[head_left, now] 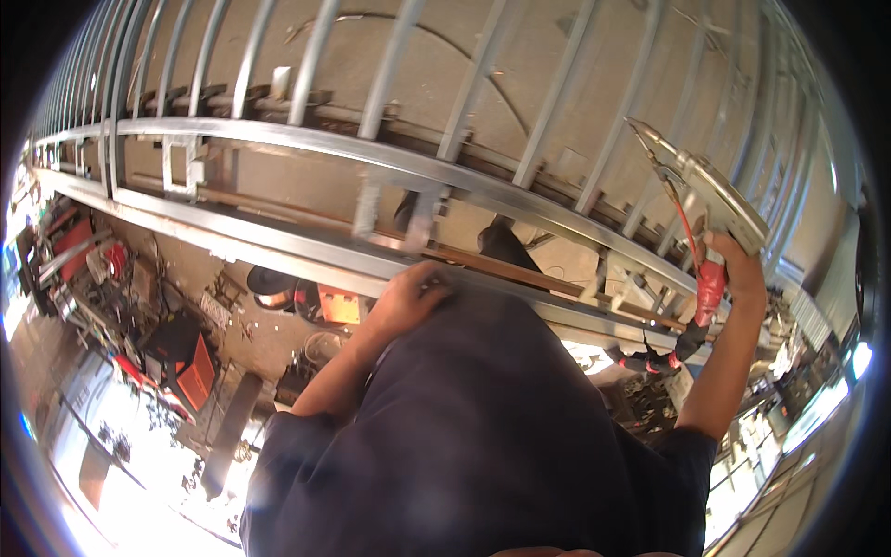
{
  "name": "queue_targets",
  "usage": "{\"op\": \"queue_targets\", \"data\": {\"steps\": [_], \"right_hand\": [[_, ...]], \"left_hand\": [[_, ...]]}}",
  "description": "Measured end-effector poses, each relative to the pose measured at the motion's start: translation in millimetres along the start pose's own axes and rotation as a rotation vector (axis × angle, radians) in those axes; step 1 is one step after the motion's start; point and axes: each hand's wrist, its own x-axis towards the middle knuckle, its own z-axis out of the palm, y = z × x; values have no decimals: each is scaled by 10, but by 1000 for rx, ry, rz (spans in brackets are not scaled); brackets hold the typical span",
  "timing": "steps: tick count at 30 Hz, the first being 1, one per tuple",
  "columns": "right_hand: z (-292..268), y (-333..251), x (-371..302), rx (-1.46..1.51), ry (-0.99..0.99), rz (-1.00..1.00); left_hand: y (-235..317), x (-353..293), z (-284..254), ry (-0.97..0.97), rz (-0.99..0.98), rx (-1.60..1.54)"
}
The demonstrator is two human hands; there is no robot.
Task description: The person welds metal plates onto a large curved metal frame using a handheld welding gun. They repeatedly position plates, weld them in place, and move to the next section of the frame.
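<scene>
The person's right arm is raised out to the side, forearm nearly upright and wrist bent inward, the right hand (740, 267) closed around a metal torch-like tool (726, 206) with a red handle (711, 290). The tool hangs over the metal bars (473, 82) at the right, its tip aimed up and leftward. The left forearm slants inward, the left hand (405, 299) lying by the waist at the lower rail (278, 241), fingers bent; whether it grips the rail cannot be told.

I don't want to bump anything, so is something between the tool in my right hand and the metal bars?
Nothing visible: the tool in your right hand has its tip overlapping the metal bars in view, with no object showing between. The gap itself I can't judge.
</scene>
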Motion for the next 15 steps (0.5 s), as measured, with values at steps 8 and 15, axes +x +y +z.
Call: {"op": "queue_targets", "data": {"steps": [8, 15], "right_hand": [[-1174, 1371, -88, 220, -100, -8], [-1621, 2346, 218, 426, -98, 1]], "left_hand": [[56, -357, 1317, 52, -163, 30], [89, -314, 2017, 136, -177, 179]]}}
